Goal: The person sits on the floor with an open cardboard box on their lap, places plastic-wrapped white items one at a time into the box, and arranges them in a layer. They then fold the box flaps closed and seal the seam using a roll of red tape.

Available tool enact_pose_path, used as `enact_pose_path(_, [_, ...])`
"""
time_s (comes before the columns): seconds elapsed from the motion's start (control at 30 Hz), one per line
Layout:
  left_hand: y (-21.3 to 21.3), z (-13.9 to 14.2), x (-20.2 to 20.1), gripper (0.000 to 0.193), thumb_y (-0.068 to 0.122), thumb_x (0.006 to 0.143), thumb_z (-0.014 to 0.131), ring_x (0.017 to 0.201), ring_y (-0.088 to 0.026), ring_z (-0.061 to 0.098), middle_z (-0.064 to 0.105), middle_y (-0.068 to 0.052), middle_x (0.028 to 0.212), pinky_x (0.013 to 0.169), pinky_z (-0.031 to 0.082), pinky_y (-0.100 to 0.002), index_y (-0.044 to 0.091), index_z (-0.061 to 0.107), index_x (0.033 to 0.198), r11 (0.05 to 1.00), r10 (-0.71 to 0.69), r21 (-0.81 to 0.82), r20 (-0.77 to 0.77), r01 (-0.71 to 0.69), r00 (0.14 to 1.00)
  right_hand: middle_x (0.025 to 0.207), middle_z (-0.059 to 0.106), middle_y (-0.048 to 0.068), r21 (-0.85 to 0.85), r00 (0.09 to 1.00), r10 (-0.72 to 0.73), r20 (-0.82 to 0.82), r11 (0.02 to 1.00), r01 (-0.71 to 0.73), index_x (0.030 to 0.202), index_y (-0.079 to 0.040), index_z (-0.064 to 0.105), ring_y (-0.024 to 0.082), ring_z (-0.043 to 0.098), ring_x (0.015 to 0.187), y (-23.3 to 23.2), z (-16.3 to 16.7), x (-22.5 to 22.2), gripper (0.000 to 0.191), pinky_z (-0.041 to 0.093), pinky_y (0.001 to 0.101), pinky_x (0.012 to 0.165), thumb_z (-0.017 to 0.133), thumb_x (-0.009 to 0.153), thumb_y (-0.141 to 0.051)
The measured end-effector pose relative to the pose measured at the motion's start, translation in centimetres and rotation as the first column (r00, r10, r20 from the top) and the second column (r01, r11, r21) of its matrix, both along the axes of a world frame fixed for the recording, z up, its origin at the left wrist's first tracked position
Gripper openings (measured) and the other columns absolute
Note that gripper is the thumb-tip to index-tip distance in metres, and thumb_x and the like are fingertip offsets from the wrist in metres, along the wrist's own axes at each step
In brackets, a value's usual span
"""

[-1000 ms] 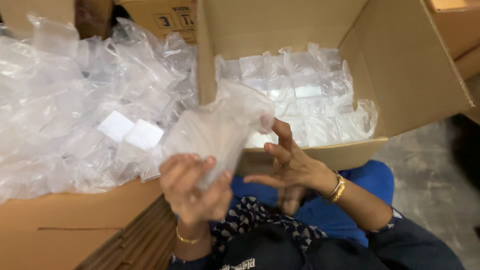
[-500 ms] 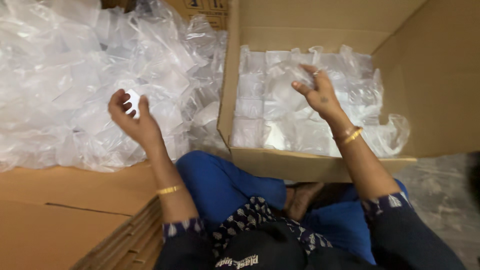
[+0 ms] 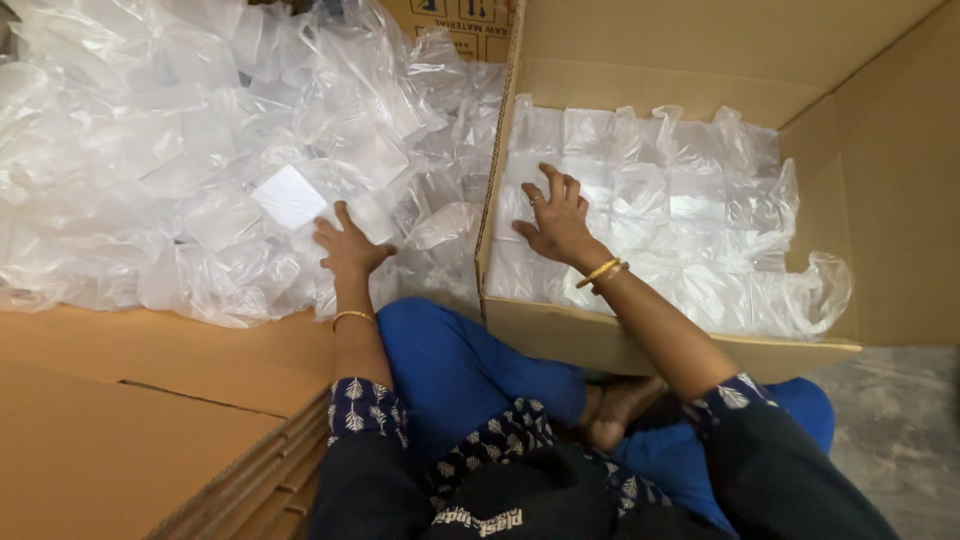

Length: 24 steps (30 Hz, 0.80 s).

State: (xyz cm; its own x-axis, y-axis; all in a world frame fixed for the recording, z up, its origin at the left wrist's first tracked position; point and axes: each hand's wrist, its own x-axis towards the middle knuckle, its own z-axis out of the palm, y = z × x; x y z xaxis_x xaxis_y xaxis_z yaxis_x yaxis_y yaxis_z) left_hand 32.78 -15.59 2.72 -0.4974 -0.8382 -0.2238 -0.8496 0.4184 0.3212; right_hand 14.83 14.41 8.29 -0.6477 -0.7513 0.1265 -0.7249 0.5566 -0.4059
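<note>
My left hand point(image 3: 347, 246) reaches into a big pile of clear plastic packets point(image 3: 190, 160) on the left, its fingers closing on one packet point(image 3: 370, 215) with a white piece inside. My right hand point(image 3: 553, 218) lies flat, fingers spread, on rows of packed clear packets point(image 3: 680, 220) inside an open cardboard box point(image 3: 680, 345). It presses on the packet at the box's near left corner and holds nothing.
Flattened cardboard sheets point(image 3: 120, 420) are stacked at the lower left. Another printed carton point(image 3: 450, 20) stands behind the pile. A grey concrete floor point(image 3: 900, 430) shows at the lower right. My blue-clad legs point(image 3: 470, 370) are folded between the stack and the box.
A second ago both hands held one packet up. My right hand then laid it in the box and now presses flat; my left hand went back to the pile and lowered onto a packet.
</note>
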Motion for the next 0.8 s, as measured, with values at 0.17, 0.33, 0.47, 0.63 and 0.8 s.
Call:
enact_pose_path(0.17, [-0.1, 0.2, 0.2, 0.124, 0.033, 0.055, 0.097, 0.149, -0.038, 0.028, 0.024, -0.015, 0.162, 0.104, 0.041, -0.066, 0.023, 0.026, 0.156, 0.992, -0.125, 0.026, -0.020, 0.125, 0.992, 0.155, 0.034, 0.022, -0.268, 0.981, 0.126, -0.147, 0.950, -0.162, 0.134, -0.011, 0.062, 0.044, 0.031, 0.137, 3.2, 5.7, 2.0, 0.051, 0.034, 0.0578, 0.113, 0.079, 0.089, -0.027])
enact_pose_path(0.33, [0.3, 0.9, 1.0, 0.124, 0.035, 0.055, 0.099, 0.150, -0.038, 0.020, 0.019, -0.011, 0.164, 0.100, 0.036, -0.072, 0.020, 0.025, 0.154, 0.993, -0.117, -0.019, 0.040, 0.118, 0.992, 0.148, 0.046, 0.011, -0.533, 0.941, 0.218, 0.260, 0.845, -0.048, 0.128, -0.011, 0.062, 0.027, 0.048, 0.136, 8.4, 10.5, 3.8, 0.034, 0.048, 0.0390, 0.108, 0.072, 0.096, -0.015])
enact_pose_path(0.47, [0.5, 1.7, -0.4, 0.125, 0.038, 0.054, 0.100, 0.150, -0.038, 0.013, 0.014, -0.008, 0.166, 0.098, 0.032, -0.077, 0.017, 0.025, 0.152, 0.924, -0.324, -0.229, -0.045, 0.306, 0.945, 0.146, 0.048, 0.009, -0.596, 0.923, 0.214, 0.318, 0.803, 0.019, 0.128, -0.010, 0.061, 0.021, 0.053, 0.133, 11.0, 12.5, 4.8, 0.030, 0.049, 0.0364, 0.107, 0.068, 0.099, -0.010])
enact_pose_path(0.63, [1.1, 1.7, -3.6, 0.131, 0.033, 0.055, 0.096, 0.151, -0.034, 0.025, 0.024, -0.010, 0.164, 0.108, 0.036, -0.072, 0.023, 0.021, 0.162, 0.900, -0.419, -0.028, 0.224, 0.435, 0.880, 0.141, 0.054, 0.010, -0.555, 0.921, 0.205, 0.331, 0.831, 0.015, 0.124, -0.009, 0.062, 0.021, 0.055, 0.129, 12.4, 12.2, 5.5, 0.029, 0.050, 0.0346, 0.103, 0.068, 0.096, -0.009])
enact_pose_path(0.8, [1.1, 2.4, -3.4, 0.127, 0.039, 0.050, 0.100, 0.144, -0.045, 0.028, 0.025, -0.028, 0.156, 0.107, 0.041, -0.058, 0.007, 0.030, 0.152, 0.972, -0.234, 0.006, -0.071, 0.235, 0.970, 0.138, 0.057, 0.009, -0.588, 0.905, 0.208, 0.371, 0.807, 0.056, 0.123, -0.008, 0.064, 0.020, 0.058, 0.126, 13.6, 12.3, 6.1, 0.027, 0.050, 0.0333, 0.103, 0.067, 0.097, -0.007])
